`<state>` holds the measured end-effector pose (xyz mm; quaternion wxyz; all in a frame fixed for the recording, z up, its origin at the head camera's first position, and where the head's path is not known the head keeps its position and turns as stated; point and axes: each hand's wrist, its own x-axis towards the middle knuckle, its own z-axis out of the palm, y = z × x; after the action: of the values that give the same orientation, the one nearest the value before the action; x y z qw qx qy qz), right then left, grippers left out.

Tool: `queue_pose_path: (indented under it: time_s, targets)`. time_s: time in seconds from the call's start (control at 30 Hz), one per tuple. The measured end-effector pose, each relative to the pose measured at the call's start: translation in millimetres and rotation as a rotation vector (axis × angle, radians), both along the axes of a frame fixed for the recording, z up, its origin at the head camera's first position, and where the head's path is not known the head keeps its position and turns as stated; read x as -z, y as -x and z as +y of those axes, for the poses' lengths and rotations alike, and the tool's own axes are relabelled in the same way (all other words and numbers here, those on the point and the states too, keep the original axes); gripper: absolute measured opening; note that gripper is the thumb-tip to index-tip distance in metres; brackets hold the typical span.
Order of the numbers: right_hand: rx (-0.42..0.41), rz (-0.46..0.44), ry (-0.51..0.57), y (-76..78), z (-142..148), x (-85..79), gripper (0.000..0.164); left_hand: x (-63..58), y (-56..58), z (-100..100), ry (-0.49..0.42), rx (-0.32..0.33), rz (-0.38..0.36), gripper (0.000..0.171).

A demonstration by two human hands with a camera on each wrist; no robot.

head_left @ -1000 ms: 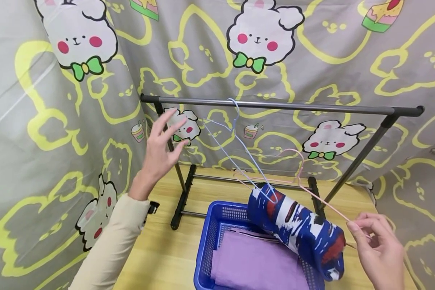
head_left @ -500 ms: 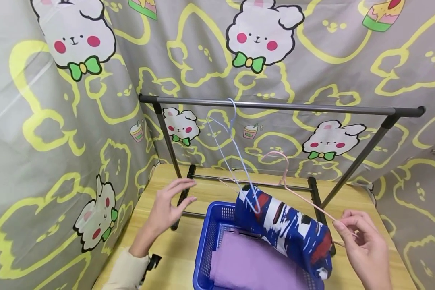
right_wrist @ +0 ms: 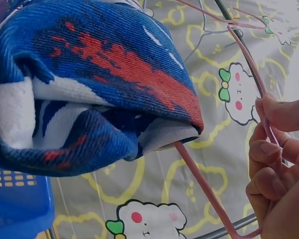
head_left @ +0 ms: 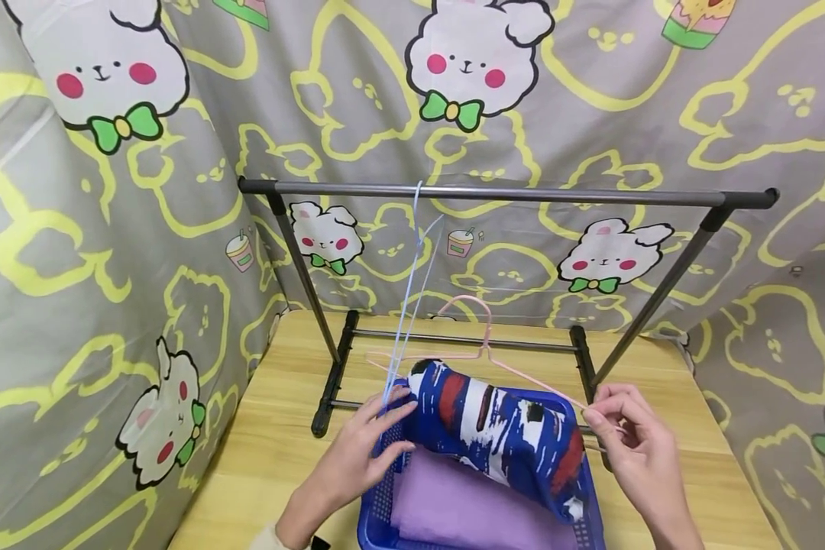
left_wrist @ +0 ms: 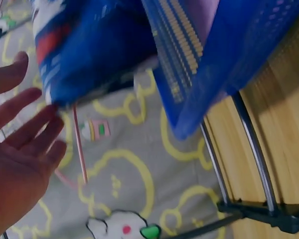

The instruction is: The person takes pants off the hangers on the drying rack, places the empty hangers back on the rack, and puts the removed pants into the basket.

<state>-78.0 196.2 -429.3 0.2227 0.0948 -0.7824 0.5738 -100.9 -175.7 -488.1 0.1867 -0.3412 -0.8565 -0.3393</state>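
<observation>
A pink hanger (head_left: 522, 374) is held by its right corner in my right hand (head_left: 635, 451), thumb and fingers pinching the wire. Draped over its lower bar is a blue, white and red patterned cloth (head_left: 495, 428), above a blue basket (head_left: 378, 519). In the right wrist view the pink wire (right_wrist: 202, 181) comes out from the cloth's fold (right_wrist: 114, 74). My left hand (head_left: 364, 454), fingers loosely extended, is at the cloth's left end. In the left wrist view its fingertips (left_wrist: 52, 119) are beside the cloth (left_wrist: 94, 50); whether they touch is unclear.
A light blue hanger (head_left: 412, 283) hangs from the rack's rail (head_left: 522, 194), its lower corner near my left fingers. Folded purple cloth (head_left: 467, 504) lies in the basket. Rack feet (head_left: 333, 382) stand on the wooden table (head_left: 282, 451). A patterned curtain (head_left: 357, 114) surrounds it.
My left hand has come down from beside the rack to the cloth's left end. The right hand has carried the pink hanger and cloth leftward. The light blue hanger has swung round.
</observation>
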Motion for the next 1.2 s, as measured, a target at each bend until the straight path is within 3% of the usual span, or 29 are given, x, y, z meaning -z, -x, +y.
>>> queue_pose_path:
  time_s: [0.13,0.27,0.57,0.7,0.83,0.97,1.07,1.2]
  targets:
    - [-0.038,-0.004,0.016,2.3,-4,0.2,0.015,1.1,-4.2,10,0.078,-0.063,0.024,0.074]
    - [-0.094,0.005,-0.005,5.2,-7,0.5,0.015,0.9,0.9,12,0.119,-0.113,0.046,0.081]
    - [-0.153,0.018,0.003,4.5,-15,0.9,0.013,-13.2,29.0,18,0.223,-0.038,0.006,0.091]
    - [-0.186,0.066,0.023,4.0,-17,2.4,0.009,-19.9,36.5,18,0.273,-0.007,-0.057,0.094]
    - [-0.162,0.033,0.009,1.9,-17,4.2,0.009,-16.9,37.8,20,0.306,0.006,-0.105,0.087]
    - [-0.126,-0.006,-0.031,-0.1,-16,5.8,0.013,-11.4,34.1,22,0.268,-0.019,-0.093,0.066]
    - [-0.104,0.019,-0.077,-0.7,-17,5.7,0.021,-8.1,30.4,26,0.219,-0.026,-0.069,0.055]
    - [-0.060,0.110,-0.174,-2.0,-21,4.6,0.034,-5.8,25.8,36,0.179,-0.046,0.017,0.049]
